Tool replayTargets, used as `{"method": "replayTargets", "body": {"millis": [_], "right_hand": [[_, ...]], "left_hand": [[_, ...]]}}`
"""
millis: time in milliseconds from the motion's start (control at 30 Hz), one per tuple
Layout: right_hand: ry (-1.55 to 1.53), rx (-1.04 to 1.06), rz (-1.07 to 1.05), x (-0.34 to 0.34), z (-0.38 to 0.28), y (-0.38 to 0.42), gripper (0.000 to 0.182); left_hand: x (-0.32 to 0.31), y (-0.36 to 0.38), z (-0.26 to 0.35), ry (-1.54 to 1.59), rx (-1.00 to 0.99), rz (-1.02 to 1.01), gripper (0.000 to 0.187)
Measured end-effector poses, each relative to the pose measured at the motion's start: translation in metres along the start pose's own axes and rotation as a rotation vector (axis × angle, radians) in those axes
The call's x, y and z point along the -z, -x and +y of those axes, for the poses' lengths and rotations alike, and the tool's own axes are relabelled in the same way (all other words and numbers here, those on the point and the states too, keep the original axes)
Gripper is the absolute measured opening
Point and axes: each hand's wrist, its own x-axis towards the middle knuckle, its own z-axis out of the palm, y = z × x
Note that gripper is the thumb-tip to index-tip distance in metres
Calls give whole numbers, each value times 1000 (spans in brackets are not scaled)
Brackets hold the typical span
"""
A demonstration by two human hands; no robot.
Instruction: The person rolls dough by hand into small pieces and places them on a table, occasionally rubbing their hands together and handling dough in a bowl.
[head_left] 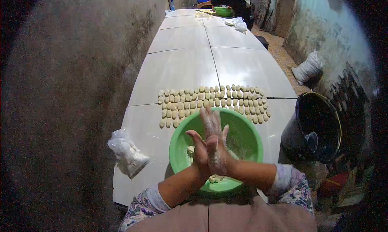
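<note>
Over a green bowl (174, 151), my left hand (199, 149) and my right hand (220, 153) are pressed palm to palm. Their fingers point up and away from me, with the thumbs standing out. White flour coats the right hand and the fingers. Whatever lies between the palms, if anything, is hidden. Inside the bowl are pale dough pieces (215, 178) and a dusting of flour, partly covered by my hands and wrists. Just beyond the bowl, many small oval dough pieces (188, 105) lie in rows on the table.
A plastic bag of white powder (128, 153) lies on the white-tiled table (178, 70), left of the bowl. To the right stands a black bucket (293, 131). At the far end, a person (238, 3) is beside another green bowl (223, 11). A white sack (308, 67) leans by the right wall.
</note>
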Motion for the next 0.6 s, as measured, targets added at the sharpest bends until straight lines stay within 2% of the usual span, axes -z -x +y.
{"method": "replayTargets", "body": {"millis": [67,100,133,200,233,267,300,333,367,400,467,500,533,600], "right_hand": [[117,229,277,-8,69,-22,71],[104,174,270,-4,66,-25,71],[114,124,218,-4,44,-20,71],[176,121,107,-6,9,-7,70],[271,142,48,-4,-2,-4,70],[495,135,32,-6,12,-9,70],[774,99,14,-3,28,-15,70],[816,81,56,4,37,-20,70],[702,101,156,11,42,-20,63],[700,107,154,22,38,-20,63],[394,111,102,49,19,-13,62],[382,165,104,56,18,-7,49],[379,168,100,59,18,-3,49],[-150,-255,-159,61,20,6,42]], "left_hand": [[-11,4,21,-840,506,535,83],[-17,2,12,-957,464,627,88],[-10,-1,9,-960,457,624,88],[8,-3,9,-73,89,65,93],[12,-1,16,-138,46,162,91],[11,5,24,-136,48,169,91],[-12,3,24,-388,284,420,87],[-25,-1,27,-641,523,657,83],[-22,5,36,-708,396,980,87],[-29,2,33,-711,390,976,87],[-47,-2,21,-669,423,943,88],[-48,0,25,-607,474,811,82],[-48,2,28,-609,469,812,82],[-47,4,33,-788,481,908,76]]}}
